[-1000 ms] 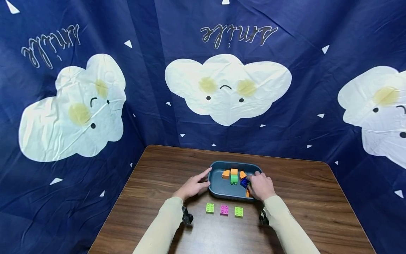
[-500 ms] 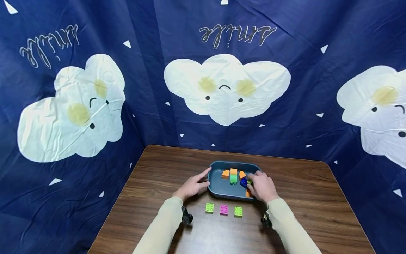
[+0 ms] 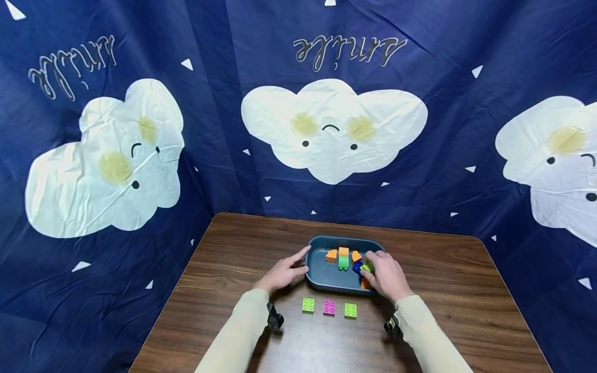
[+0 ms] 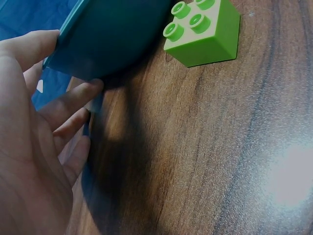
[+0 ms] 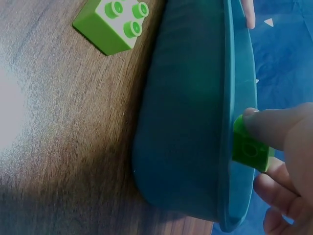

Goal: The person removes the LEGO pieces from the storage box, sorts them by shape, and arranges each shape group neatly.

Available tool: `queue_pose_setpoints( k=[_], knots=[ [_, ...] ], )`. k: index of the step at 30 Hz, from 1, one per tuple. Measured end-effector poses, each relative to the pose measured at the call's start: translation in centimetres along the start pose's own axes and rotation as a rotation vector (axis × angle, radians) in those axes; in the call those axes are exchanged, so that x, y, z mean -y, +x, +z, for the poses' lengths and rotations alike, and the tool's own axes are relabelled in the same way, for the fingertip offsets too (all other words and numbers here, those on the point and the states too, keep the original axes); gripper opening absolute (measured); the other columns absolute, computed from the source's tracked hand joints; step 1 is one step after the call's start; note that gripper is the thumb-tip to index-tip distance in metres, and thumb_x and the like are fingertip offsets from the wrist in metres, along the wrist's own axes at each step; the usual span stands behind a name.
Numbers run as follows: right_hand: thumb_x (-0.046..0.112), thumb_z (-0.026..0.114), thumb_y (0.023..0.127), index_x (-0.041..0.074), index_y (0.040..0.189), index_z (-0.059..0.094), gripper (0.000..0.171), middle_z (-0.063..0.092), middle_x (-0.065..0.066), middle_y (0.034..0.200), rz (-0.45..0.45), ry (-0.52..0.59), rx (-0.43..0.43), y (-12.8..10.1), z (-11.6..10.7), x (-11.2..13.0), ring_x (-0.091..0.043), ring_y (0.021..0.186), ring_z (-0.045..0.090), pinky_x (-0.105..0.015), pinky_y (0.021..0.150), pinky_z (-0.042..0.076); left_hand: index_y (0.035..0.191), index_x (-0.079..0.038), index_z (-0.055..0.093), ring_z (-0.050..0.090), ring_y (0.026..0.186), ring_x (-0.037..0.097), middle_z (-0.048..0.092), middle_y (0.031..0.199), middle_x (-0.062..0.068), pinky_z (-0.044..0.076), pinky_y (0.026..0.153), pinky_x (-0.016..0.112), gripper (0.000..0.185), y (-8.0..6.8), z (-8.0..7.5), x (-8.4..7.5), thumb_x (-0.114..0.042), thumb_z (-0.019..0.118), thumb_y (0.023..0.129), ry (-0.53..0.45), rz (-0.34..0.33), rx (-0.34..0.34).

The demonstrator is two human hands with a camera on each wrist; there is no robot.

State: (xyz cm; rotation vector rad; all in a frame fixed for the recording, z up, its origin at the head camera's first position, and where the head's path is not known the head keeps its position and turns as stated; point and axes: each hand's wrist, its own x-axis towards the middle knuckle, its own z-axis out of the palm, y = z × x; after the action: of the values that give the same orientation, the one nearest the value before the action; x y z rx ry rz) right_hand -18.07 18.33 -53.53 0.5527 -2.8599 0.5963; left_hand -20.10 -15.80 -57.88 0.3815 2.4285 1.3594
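A dark teal tray [image 3: 322,273] stands on the table with several toy building bricks in it. My left hand [image 3: 281,273] touches its left end, the fingers extended against the rim and wall in the left wrist view. At the right end, my right hand [image 3: 389,275] pinches a lime green brick [image 5: 250,151] between thumb and fingers, at rim height in the right wrist view. Beside that hand lie a blue brick [image 3: 357,267] and an orange brick [image 3: 365,284], partly hidden. Further left in the tray are a green brick [image 3: 343,263] and several orange bricks [image 3: 331,256].
In front of the tray, a lime brick [image 3: 308,305], a pink brick [image 3: 329,308] and another lime brick [image 3: 350,311] sit studs up in a spaced row. Blue cloth [image 3: 214,171] with clouds hangs around the wooden table [image 3: 252,238].
My right hand has drawn slightly back toward me and a lime green brick now shows in its fingers, up from among the others. The left hand stays on the tray.
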Motion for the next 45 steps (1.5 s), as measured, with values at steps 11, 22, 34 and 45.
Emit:
queue_pose_setpoints(
  k=[11, 22, 34, 45],
  knots=[
    [0.018, 0.091, 0.085, 0.016, 0.092, 0.065, 0.026, 0.065, 0.002, 0.091, -0.005, 0.112, -0.047, -1.0, -0.6, 0.6, -0.016, 0.076, 0.053, -0.035, 0.068, 0.050, 0.163, -0.049, 0.030, 0.052, 0.143, 0.027, 0.052, 0.158, 0.004, 0.035, 0.120, 0.060, 0.064, 0.1, 0.0, 0.1, -0.036, 0.060, 0.108, 0.010, 0.003, -0.003],
    [0.018, 0.091, 0.085, 0.012, 0.120, 0.070, 0.041, 0.073, -0.007, 0.116, 0.007, 0.159, -0.044, -2.4, -0.9, 1.3, -0.025, 0.103, 0.070, -0.047, 0.086, 0.061, 0.163, -0.049, 0.031, 0.052, 0.143, 0.026, 0.053, 0.158, 0.004, 0.034, 0.121, 0.060, 0.064, 0.2, 0.1, 0.3, -0.036, 0.060, 0.108, 0.007, -0.003, -0.006],
    [0.012, 0.091, 0.083, 0.007, 0.122, 0.076, 0.043, 0.073, -0.005, 0.113, -0.111, 0.142, -0.125, -4.4, -1.3, 0.9, -0.022, 0.103, 0.072, -0.044, 0.086, 0.061, 0.164, -0.049, 0.029, 0.052, 0.143, 0.027, 0.053, 0.158, 0.004, 0.035, 0.120, 0.060, 0.065, 0.3, 0.2, 0.4, -0.037, 0.060, 0.108, 0.028, -0.007, 0.001],
    [0.009, 0.091, 0.082, 0.006, 0.120, 0.077, 0.041, 0.072, -0.001, 0.111, -0.140, 0.144, -0.127, -6.4, -1.1, 0.3, -0.015, 0.099, 0.070, -0.039, 0.082, 0.062, 0.164, -0.046, 0.032, 0.054, 0.141, 0.026, 0.058, 0.153, 0.005, 0.036, 0.120, 0.058, 0.064, 0.4, 0.2, 0.5, -0.036, 0.061, 0.107, 0.023, 0.001, -0.012]
  ],
)
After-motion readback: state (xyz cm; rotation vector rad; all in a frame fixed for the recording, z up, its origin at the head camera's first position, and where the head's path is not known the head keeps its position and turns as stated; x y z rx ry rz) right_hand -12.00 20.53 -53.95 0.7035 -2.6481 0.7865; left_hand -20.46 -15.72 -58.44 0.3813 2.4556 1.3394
